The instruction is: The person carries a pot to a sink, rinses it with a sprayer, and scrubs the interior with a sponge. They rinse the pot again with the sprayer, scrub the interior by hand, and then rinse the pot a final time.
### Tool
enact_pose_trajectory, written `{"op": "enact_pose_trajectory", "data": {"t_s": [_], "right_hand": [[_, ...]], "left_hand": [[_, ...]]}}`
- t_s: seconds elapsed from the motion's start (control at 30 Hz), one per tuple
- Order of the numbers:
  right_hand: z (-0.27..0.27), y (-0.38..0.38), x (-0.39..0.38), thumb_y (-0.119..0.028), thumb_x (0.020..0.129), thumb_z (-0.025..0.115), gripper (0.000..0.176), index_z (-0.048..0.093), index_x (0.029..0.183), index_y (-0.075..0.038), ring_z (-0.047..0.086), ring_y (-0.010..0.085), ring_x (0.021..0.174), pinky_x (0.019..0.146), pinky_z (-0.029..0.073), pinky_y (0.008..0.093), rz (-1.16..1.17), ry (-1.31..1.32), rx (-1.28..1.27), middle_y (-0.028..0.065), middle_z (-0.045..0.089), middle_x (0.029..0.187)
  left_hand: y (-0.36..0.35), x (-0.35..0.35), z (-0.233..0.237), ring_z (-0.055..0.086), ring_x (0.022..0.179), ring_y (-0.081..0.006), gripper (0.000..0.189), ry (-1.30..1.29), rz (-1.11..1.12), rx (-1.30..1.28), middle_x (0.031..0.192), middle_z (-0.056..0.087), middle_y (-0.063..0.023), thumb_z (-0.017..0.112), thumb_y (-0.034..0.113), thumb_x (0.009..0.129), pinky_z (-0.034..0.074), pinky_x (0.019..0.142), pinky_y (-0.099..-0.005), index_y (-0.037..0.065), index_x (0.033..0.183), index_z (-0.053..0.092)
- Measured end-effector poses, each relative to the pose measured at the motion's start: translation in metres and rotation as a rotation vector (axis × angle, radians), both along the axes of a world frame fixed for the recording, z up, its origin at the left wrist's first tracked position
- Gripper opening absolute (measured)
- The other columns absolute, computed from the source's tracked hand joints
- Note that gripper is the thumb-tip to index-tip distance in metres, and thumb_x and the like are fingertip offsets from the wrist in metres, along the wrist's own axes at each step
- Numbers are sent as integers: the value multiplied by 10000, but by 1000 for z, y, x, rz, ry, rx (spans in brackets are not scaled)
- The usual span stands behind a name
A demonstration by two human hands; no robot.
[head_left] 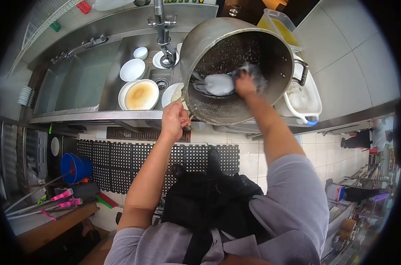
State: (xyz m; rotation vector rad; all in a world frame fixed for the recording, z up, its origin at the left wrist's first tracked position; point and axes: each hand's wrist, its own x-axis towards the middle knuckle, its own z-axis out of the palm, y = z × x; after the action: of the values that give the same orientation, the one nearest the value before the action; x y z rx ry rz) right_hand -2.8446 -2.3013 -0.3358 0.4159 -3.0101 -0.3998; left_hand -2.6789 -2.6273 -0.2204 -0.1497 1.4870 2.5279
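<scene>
A large metal stockpot lies tilted on the sink's edge with its mouth facing me. My left hand is closed around the pot's near side handle. My right hand reaches inside, pressed to the soapy inner wall. Its fingers are closed over a dark, blurred thing, perhaps a scrubber, too smeared to name. White suds gather beside that hand at the bottom of the pot. The pot's other handle sticks out on the right.
Left of the pot, white bowls and a stained dish sit in the sink under a spray tap. A water-filled basin is farther left. A white soapy tub stands right. Below lies a black rubber mat.
</scene>
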Motion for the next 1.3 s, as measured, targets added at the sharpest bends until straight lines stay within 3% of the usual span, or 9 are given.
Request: {"op": "enact_pose_trajectory", "data": {"t_s": [0.27, 0.4, 0.47, 0.63, 0.73, 0.9, 1.0, 1.2, 1.3], "right_hand": [[-64, -164, -25, -157, 869, 499, 462, 524, 1298, 14, 507, 347, 1236, 1066, 382, 417, 66, 6, -491, 244, 532, 1318], [5, -172, 25, -108, 903, 409, 474, 479, 1351, 32, 451, 320, 1326, 1142, 305, 399, 27, -320, -1594, 265, 495, 1371], [-79, -74, 35, -61, 868, 424, 511, 460, 1367, 40, 450, 326, 1335, 1150, 299, 388, 523, -49, -909, 264, 508, 1362], [17, 0, 47, -99, 767, 552, 512, 567, 1273, -22, 532, 357, 1223, 1038, 404, 510, 123, -203, -235, 221, 554, 1311], [-59, -91, 55, -177, 790, 556, 476, 575, 1237, -13, 562, 361, 1168, 977, 447, 502, 176, 35, -659, 221, 583, 1259], [94, -172, 100, -111, 861, 458, 324, 607, 1119, 17, 618, 377, 1043, 949, 464, 478, -124, -269, -1437, 275, 614, 1146], [-65, -36, 88, -124, 855, 494, 394, 593, 1217, -5, 568, 330, 1182, 1011, 436, 450, 474, 80, -848, 229, 585, 1268], [-1, -11, 88, -145, 835, 502, 554, 486, 1375, -24, 448, 347, 1334, 1079, 396, 441, 141, -130, -119, 200, 509, 1397], [27, -139, 93, -171, 955, 429, 444, 496, 1341, 38, 455, 358, 1316, 1126, 326, 376, -59, -441, -1439, 256, 496, 1386]], "left_hand": [[24, -5, 30, 268, 402, -123, 285, 36, -93, -69, 487, 298, -1, 438, 276, 943, 352, 461, -333, 107, 725, 370], [36, 3, 32, 266, 399, -125, 312, 26, -49, -93, 486, 294, 0, 455, 296, 944, 356, 459, -331, 113, 711, 357], [30, 9, 21, 282, 402, -116, 286, 38, -22, -41, 492, 312, 2, 464, 279, 948, 352, 446, -315, 97, 741, 388], [20, 17, -10, 277, 409, -116, 292, 32, 14, 72, 493, 312, 2, 462, 278, 954, 354, 453, -302, 96, 735, 396], [25, 15, 7, 276, 406, -118, 295, -1, 8, 42, 490, 306, 7, 454, 278, 947, 352, 458, -323, 99, 720, 393], [33, 12, 22, 306, 407, -101, 257, 10, -10, 5, 508, 347, 13, 466, 254, 950, 335, 424, -288, 75, 768, 440], [30, 10, 18, 307, 411, -95, 281, 15, 3, 9, 515, 353, 14, 470, 269, 963, 333, 420, -282, 82, 757, 433], [33, 6, 21, 325, 426, -95, 359, 43, 94, -6, 522, 364, 9, 440, 334, 1003, 333, 416, -274, 95, 736, 416], [38, 3, 25, 325, 427, -96, 385, 87, 143, -13, 524, 363, 7, 413, 359, 1017, 332, 414, -274, 99, 733, 403]]}}
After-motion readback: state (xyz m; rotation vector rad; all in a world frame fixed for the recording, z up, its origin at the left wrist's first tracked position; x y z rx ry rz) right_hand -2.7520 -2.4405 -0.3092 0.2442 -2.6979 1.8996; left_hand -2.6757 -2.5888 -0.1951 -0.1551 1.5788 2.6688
